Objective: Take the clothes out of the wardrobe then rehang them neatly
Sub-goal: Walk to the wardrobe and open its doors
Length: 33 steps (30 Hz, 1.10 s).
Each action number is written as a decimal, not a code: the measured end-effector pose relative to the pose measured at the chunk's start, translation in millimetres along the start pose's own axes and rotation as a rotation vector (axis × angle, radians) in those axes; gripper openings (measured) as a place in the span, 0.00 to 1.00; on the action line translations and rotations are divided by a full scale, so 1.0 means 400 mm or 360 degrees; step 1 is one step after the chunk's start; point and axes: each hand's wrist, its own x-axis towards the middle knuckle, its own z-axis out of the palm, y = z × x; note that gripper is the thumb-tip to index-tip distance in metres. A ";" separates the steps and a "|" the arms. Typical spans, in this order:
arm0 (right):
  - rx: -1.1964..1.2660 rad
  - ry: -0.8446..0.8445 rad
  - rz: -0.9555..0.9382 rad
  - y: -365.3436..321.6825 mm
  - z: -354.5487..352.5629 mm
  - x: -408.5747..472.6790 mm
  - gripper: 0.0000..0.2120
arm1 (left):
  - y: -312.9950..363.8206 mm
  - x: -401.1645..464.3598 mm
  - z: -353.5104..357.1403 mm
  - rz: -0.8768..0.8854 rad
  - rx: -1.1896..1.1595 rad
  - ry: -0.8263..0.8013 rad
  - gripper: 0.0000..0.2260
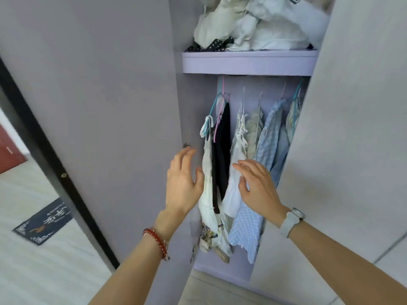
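Two forearms reach into a lilac wardrobe (136, 89), seen from the head camera. All places are given relative to the black garment (222, 150), which hangs upright from a pink hanger (218, 126).

Nearest the viewer, the left hand (182, 179), with a red bead bracelet (156, 241) at its wrist, stands just left of the black garment. Its fingers (187, 154) are straight and spread and hold nothing; the thumb lies against, or just in front of, the white garment (208, 183) that hangs between this hand and the black one. Contact cannot be confirmed.

The right hand (258, 186), with a grey wrist band (291, 221), stands just right of the black garment. Its fingers (246, 165) are likewise spread and grip nothing, hovering in front of a white lace garment (236, 164) and a light blue checked garment (248, 230).

Farther in, right of the black garment, hang a cream garment (253, 130) and a blue striped shirt (269, 137). Every garment's long axis is vertical, and the hooks lie above and beyond both hands, under the shelf (246, 62), on which sits a heap of white bedding (259, 25).

Judgement: the hands bracket the leftmost garments about equally, the left one perhaps nearer its target. Removal calls for an upward reach to the hooks.
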 end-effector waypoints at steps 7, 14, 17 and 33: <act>-0.0501 0.0157 0.0385 0.236 -0.161 0.034 0.21 | 0.142 0.206 0.287 -0.0118 -0.0511 -0.0666 0.25; -0.0722 0.0052 0.0659 0.384 -0.201 0.043 0.31 | 0.327 0.333 0.482 -0.0155 -0.1081 -0.1143 0.37; -0.0686 -0.0094 0.0693 0.407 -0.193 0.019 0.31 | 0.349 0.329 0.502 -0.0177 -0.1225 -0.1149 0.35; -0.0007 0.0350 0.0864 0.108 -0.308 -0.260 0.27 | 0.398 0.053 0.224 0.0349 -0.1550 -0.1581 0.30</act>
